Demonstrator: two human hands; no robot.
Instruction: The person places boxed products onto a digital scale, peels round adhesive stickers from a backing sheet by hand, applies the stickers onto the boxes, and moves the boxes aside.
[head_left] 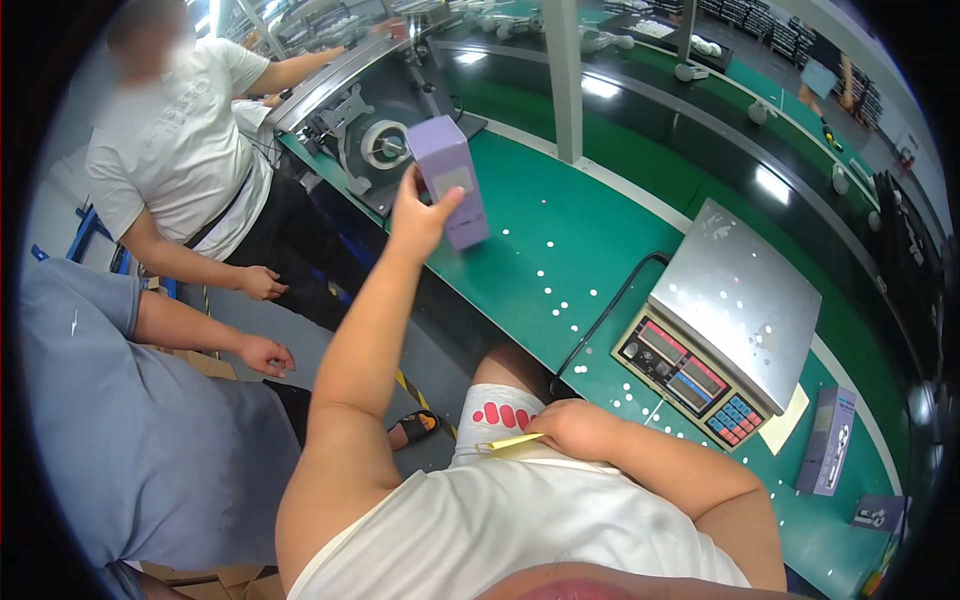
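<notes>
My left hand [425, 215] is stretched out over the green bench and closed around a tall purple box [455, 180], thumb on the near face and fingers behind. The box is nearly upright, tilted slightly, and its lower end is close to the bench top; I cannot tell whether it touches. In my lap, my right hand [575, 430] is closed, with a thin yellow strip [513, 441] coming out of its fingers. A digital weighing scale [745, 295] with a metal plate stands on the bench beyond my right hand.
A tape machine [385, 145] sits at the bench's far left end. Another purple box [828, 440] and a smaller one [880, 513] are at right. White dots lie across the bench [520, 290]. Two people stand at left; a conveyor [680, 130] runs behind the post [563, 80].
</notes>
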